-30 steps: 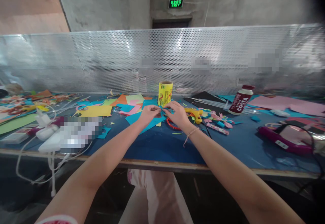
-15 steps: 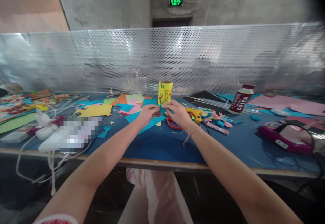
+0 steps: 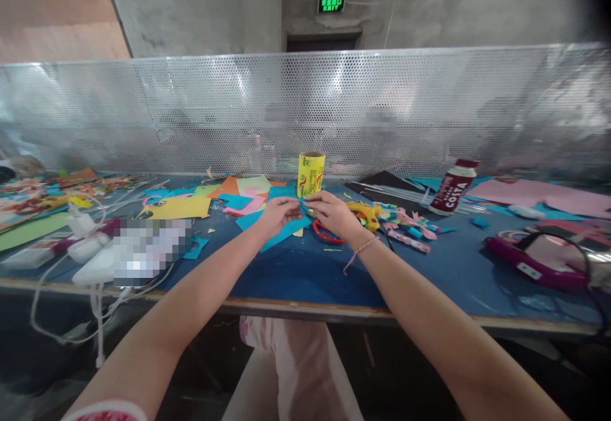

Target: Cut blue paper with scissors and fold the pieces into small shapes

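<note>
Both my hands meet over the blue table (image 3: 296,275), just in front of a yellow roll (image 3: 310,174). My left hand (image 3: 277,213) and my right hand (image 3: 334,212) each pinch a small teal paper piece (image 3: 302,205) between fingertips. A larger teal paper sheet (image 3: 281,230) lies under my left hand. Red-handled scissors (image 3: 324,235) lie under my right wrist, which wears a thin string bracelet. A yellow glue gun (image 3: 365,213) rests just right of my right hand.
Coloured paper sheets and scraps (image 3: 181,208) litter the left and far side. A dark red Costa bottle (image 3: 452,187) stands at right, near a magenta device with a black cable (image 3: 534,262). White adapters and cords (image 3: 90,249) sit at the left edge. A perforated metal screen (image 3: 305,109) closes the back.
My hands have stayed together at the same spot; the fingers shifted slightly on the small teal piece. Nothing else moved.
</note>
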The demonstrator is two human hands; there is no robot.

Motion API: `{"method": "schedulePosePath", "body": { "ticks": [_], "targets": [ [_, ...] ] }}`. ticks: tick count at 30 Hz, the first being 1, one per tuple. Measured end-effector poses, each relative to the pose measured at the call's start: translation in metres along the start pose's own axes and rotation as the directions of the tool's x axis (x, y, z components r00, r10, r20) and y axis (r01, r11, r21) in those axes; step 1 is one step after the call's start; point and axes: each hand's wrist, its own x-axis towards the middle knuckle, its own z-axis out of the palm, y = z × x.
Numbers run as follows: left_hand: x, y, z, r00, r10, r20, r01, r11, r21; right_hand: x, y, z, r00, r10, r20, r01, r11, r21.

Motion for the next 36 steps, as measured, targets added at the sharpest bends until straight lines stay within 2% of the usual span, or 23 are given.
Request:
{"method": "schedulePosePath", "body": {
  "ticks": [6,10,13,15,17,20,23,24,26,29,33,36],
  "targets": [
    [-0.002,0.001,0.002,0.999,0.000,-0.041,0.001,1.000,0.015,0.001,-0.001,-0.002,0.996,-0.081,0.045,0.082,0.996,-0.033],
    [-0.002,0.001,0.001,0.999,0.015,-0.029,-0.014,0.998,0.054,0.000,-0.002,-0.002,0.996,-0.064,0.065,0.068,0.997,-0.046],
    [-0.001,0.001,0.001,0.998,0.054,-0.020,-0.051,0.993,0.110,0.001,-0.005,0.001,1.000,-0.014,-0.003,0.014,1.000,-0.001],
    [0.000,0.001,0.001,0.995,0.098,-0.022,-0.094,0.983,0.157,0.003,-0.007,0.004,0.992,0.094,-0.086,-0.088,0.993,0.074],
    [0.002,0.000,0.001,0.989,0.141,-0.043,-0.129,0.969,0.209,0.004,-0.007,0.008,0.956,0.250,-0.154,-0.220,0.957,0.187],
    [0.004,-0.002,0.000,0.981,0.174,-0.088,-0.140,0.944,0.299,0.006,-0.006,0.015,0.852,0.500,-0.159,-0.400,0.815,0.420],
    [0.004,-0.003,0.000,0.974,0.204,-0.096,-0.157,0.920,0.360,0.008,-0.008,0.019,0.748,0.664,0.006,-0.540,0.602,0.588],
    [0.004,-0.003,0.001,0.973,0.213,-0.090,-0.165,0.913,0.374,0.008,-0.010,0.019,0.726,0.684,0.071,-0.584,0.558,0.590],
    [0.004,-0.003,0.002,0.972,0.223,-0.071,-0.177,0.900,0.399,0.009,-0.014,0.019,0.704,0.691,0.163,-0.650,0.536,0.538],
    [0.002,-0.002,0.003,0.971,0.233,-0.049,-0.189,0.878,0.439,0.009,-0.017,0.018,0.714,0.668,0.210,-0.672,0.569,0.475],
    [0.002,-0.002,0.003,0.969,0.244,-0.033,-0.194,0.841,0.505,0.008,-0.015,0.019,0.745,0.635,0.205,-0.644,0.603,0.471],
    [0.003,-0.003,0.001,0.971,0.237,-0.022,-0.196,0.849,0.491,0.009,-0.016,0.018,0.759,0.623,0.190,-0.630,0.629,0.454]
  ]
}}
